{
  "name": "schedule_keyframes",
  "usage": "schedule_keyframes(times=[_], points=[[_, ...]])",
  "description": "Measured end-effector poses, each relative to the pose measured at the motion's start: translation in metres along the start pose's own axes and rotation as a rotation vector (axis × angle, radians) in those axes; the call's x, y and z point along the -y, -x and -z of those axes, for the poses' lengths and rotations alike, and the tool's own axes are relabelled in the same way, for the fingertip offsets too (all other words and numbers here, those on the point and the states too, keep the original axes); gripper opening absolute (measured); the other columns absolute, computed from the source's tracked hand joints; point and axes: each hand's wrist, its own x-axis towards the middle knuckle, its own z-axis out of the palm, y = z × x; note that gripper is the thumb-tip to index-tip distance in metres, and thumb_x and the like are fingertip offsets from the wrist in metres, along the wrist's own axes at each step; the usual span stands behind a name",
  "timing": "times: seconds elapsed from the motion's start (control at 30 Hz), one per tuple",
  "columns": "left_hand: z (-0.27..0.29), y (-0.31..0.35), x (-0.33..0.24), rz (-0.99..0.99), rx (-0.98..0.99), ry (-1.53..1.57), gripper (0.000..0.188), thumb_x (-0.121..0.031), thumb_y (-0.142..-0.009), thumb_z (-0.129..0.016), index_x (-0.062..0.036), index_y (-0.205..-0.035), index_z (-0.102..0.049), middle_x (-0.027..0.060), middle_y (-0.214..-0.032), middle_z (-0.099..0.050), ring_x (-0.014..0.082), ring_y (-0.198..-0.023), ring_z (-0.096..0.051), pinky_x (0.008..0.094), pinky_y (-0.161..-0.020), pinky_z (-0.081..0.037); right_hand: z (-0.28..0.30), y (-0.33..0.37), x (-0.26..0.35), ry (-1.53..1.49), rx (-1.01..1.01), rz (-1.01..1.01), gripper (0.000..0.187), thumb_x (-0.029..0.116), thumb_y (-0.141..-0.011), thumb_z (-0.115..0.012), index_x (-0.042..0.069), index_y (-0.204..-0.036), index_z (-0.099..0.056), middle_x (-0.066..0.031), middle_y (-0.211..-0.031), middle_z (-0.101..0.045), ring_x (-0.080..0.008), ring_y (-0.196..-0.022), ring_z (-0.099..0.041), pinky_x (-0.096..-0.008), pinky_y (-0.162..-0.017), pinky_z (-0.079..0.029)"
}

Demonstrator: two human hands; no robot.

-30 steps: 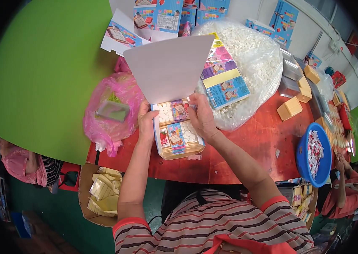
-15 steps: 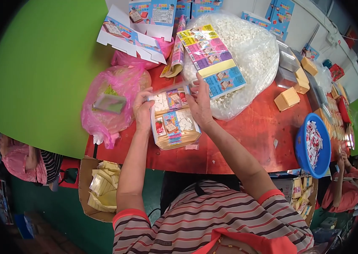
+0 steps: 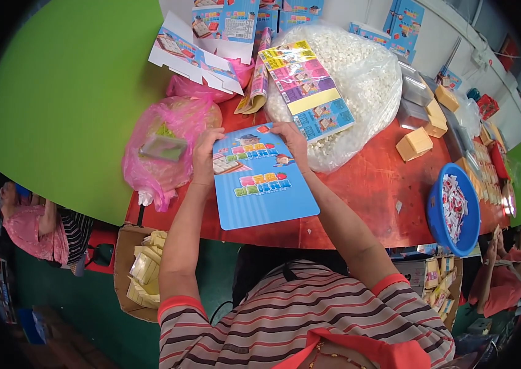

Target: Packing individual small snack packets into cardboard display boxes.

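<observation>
Between my two hands is a blue printed card panel [image 3: 265, 206] with rounded corners, cartoon figures and coloured lettering. It faces up and hides the clear tray of white pieces and packets seen a moment ago; I cannot tell if the tray is beneath it. My left hand [image 3: 206, 158] grips the panel's far left corner, fingers closed at the edge. At the far right corner my right hand [image 3: 293, 142] does the same, its fingertips partly hidden. Just beyond lie a clear bag of small white pieces [image 3: 368, 80] and, on it, a sheet of coloured labels [image 3: 324, 118].
Left of the panel sits a pink plastic bag [image 3: 143, 144]; a folded box blank [image 3: 192, 55] stands behind it. To the right are tan blocks [image 3: 414, 144] and a blue basin [image 3: 471, 212] of small packets. A carton [image 3: 126, 270] sits below the red table [image 3: 359, 209]. Other people work either side.
The open clear tray with white pieces and printed packets no longer shows. A blue printed panel now lies in its place, and both hands have moved to its far corners.
</observation>
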Motion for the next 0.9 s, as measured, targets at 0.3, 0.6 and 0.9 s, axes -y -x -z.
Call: schedule_keyframes(times=[0.3,0.6,0.9], points=[[0.038,0.020,-0.050,-0.287,0.359,-0.580,0.043,-0.008,-0.082,-0.060,-0.0073,-0.126,-0.060,0.0120,-0.131,-0.059,0.0320,-0.123,-0.053,0.0448,-0.100,-0.040,0.039,-0.021,0.033,0.356,0.465,0.026,0.028,-0.001,-0.080,-0.063,0.006,-0.107,-0.066,-0.0135,-0.118,-0.063,-0.0278,-0.107,-0.063,-0.0319,-0.091,-0.049],[0.052,0.018,-0.066,-0.299,0.507,-0.680,0.050,0.002,-0.083,-0.051,-0.0063,-0.132,-0.055,0.0133,-0.135,-0.055,0.0315,-0.128,-0.049,0.0461,-0.106,-0.035,0.067,0.026,0.099,0.287,0.705,0.094,0.057,0.032,-0.090,-0.059,0.007,-0.140,-0.046,-0.0167,-0.148,-0.037,-0.0340,-0.136,-0.035,-0.0448,-0.107,-0.035],[0.041,0.048,-0.149,-0.048,0.712,-0.590,0.063,-0.035,-0.085,-0.063,-0.0137,-0.142,-0.046,0.0153,-0.150,-0.037,0.0372,-0.141,-0.029,0.0548,-0.112,-0.023,0.058,0.060,0.088,0.618,0.646,0.375,0.068,0.051,-0.091,-0.051,0.007,-0.141,-0.042,-0.0151,-0.149,-0.036,-0.0356,-0.140,-0.029,-0.0508,-0.111,-0.023]])
